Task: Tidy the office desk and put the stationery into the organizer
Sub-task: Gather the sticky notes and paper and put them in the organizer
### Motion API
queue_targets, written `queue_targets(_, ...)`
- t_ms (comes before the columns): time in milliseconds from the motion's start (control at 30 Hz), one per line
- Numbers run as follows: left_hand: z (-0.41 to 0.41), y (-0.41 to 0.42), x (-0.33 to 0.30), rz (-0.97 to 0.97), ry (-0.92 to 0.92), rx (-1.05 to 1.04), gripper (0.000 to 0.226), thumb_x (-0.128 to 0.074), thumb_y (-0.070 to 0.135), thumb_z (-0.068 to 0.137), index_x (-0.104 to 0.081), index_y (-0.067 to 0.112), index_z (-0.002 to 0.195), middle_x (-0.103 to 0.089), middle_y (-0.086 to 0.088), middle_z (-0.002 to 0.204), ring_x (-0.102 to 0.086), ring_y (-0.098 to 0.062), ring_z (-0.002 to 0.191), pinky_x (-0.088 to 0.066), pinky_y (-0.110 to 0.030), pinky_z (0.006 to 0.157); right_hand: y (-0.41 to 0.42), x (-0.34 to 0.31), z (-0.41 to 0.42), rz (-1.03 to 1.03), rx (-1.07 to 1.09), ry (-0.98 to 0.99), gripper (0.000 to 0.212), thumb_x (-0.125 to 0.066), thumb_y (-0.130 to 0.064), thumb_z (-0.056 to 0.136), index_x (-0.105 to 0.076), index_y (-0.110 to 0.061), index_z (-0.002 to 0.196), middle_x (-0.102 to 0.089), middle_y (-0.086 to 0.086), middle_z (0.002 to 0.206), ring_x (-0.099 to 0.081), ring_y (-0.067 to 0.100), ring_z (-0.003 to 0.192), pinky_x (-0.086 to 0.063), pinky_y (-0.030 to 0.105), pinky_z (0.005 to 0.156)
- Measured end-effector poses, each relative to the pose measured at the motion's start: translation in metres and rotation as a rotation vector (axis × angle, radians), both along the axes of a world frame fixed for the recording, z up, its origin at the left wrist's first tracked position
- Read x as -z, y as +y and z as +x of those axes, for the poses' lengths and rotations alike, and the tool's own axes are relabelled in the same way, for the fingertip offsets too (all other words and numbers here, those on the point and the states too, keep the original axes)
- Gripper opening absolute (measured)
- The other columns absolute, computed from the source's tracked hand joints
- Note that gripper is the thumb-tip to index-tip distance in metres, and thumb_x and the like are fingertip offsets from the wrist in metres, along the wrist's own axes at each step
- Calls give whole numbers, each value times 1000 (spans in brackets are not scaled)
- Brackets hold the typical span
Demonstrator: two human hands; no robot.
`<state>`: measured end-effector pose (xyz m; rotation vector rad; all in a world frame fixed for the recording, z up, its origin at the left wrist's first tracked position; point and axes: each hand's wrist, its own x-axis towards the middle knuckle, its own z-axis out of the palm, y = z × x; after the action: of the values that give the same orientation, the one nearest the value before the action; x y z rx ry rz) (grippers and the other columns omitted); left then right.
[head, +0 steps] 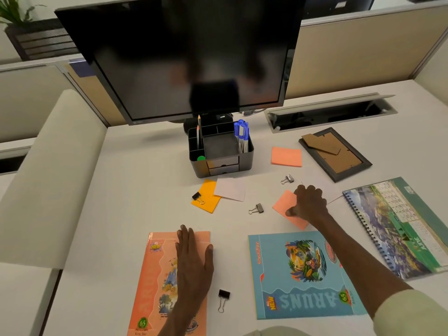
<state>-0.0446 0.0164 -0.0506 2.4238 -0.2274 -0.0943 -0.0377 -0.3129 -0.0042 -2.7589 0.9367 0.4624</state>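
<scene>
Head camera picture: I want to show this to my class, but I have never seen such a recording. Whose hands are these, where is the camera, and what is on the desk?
There is no machine here. A person wears a wide-angle camera on the head, looking down at their own two bare hands on a white desk.

The left hand lies flat on an orange-covered notebook. The right hand presses on a loose salmon-pink sticky note; neither hand grips anything.

Behind stands a black plastic desk organizer holding blue-capped markers and pencils, under a dark computer monitor. Scattered about are four binder clips, one being the black binder clip near the left hand, more paper notes, a blue-covered notebook, a spiral-bound calendar and a face-down picture frame.
</scene>
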Motion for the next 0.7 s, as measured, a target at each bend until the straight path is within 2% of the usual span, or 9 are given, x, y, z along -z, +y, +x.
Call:
queue_targets(67,-1,-9,-7,-30,-28,-5,72,-57,27,94,-19,11,153,-7,1,163,1,-13,150,-6,-37,122,-2,0,0,38,13,-45,72,-80,-43,71,-45,-8,123,-50,15,120,-46,32,115,-46,41,91)
queue_targets(167,-2,-27,-19,-118,-62,-25,69,-61,23,92,-26,13,151,-16,2,162,-8,-12,150,-15,-35,119,-5,2,1,185,91,-226,43,-73,-25,81,-55,-8,116,-60,15,116,-54,31,106,-46,37,82)
queue_targets(233,-3,-40,-29,-200,-27,-51,67,-61,27,92,-29,19,150,-24,6,159,-21,-11,146,-24,-32,116,-4,0,3,288,138,-317,22,-62,-15,88,-58,-9,109,-64,14,112,-58,31,100,-43,32,75)
queue_targets(300,-1,-54,-39,-299,43,-47,62,-60,31,93,-33,24,148,-35,13,151,-35,-7,137,-31,-29,112,-1,-4,6,330,127,-389,13,-57,-11,90,-61,-9,103,-66,12,111,-58,29,99,-37,29,72)
queue_targets(400,5,-74,-48,-442,120,-32,46,-63,27,93,-50,21,136,-55,9,134,-54,-7,119,-44,-26,102,8,-18,13,381,105,-490,9,-58,-12,90,-63,-11,99,-66,6,109,-55,20,91,-32,26,72)
queue_targets(533,19,-101,-59,-540,324,-34,25,-63,25,93,-61,20,118,-66,3,120,-63,-3,101,-48,-7,80,22,-39,24,545,158,-601,13,-58,-15,92,-65,-11,102,-65,4,103,-57,19,89,-37,27,70)
queue_targets(600,26,-112,-62,-610,428,-52,8,-63,29,93,-68,29,100,-72,6,105,-66,-7,94,-53,-22,85,31,-47,30,705,220,-617,14,-57,-16,92,-65,-13,102,-65,3,103,-59,20,91,-41,27,69)
queue_targets(633,29,-116,-64,-637,470,-50,8,-62,32,93,-70,34,90,-73,8,96,-68,-10,91,-55,-29,85,35,-48,33,783,252,-615,14,-57,-17,92,-66,-15,103,-66,2,103,-60,20,92,-43,27,69)
queue_targets(700,36,-121,-67,-689,552,-68,17,-60,40,93,-71,36,80,-74,9,86,-69,-12,88,-57,-30,79,43,-46,36,886,289,-603,17,-57,-19,93,-66,-14,106,-66,3,104,-61,21,94,-46,27,70)
